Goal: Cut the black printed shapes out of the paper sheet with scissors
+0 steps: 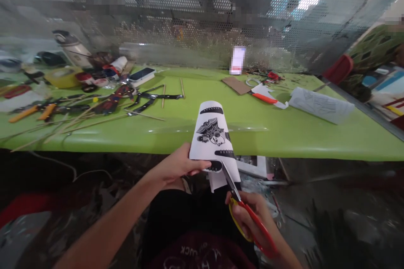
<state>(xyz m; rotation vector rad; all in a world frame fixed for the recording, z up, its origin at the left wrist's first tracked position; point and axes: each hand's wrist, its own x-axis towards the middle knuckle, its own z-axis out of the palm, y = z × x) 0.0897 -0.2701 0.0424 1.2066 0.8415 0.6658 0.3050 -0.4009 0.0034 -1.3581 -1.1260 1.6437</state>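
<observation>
A white sheet of paper (197, 145) printed with a black figure's head and dark scalloped strips is held over the front edge of the green table. My left hand (175, 163) grips its lower left side, thumb on top and fingers underneath. In my right hand (252, 214) is a pair of scissors (257, 229) with red and yellow handles. Their blades lie at the paper's lower part, beside a dark strip near my left thumb. A cut flap of paper hangs below the blades. How far the blades are parted is hard to tell.
On the green table (173, 134), pliers (47, 111), thin sticks, a phone (142, 74) and a bottle (72, 48) crowd the left. At right lie a red-handled cutter (264, 98), brown card (235, 85) and a printed sheet (320, 104). A perforated metal screen (202, 21) stands behind.
</observation>
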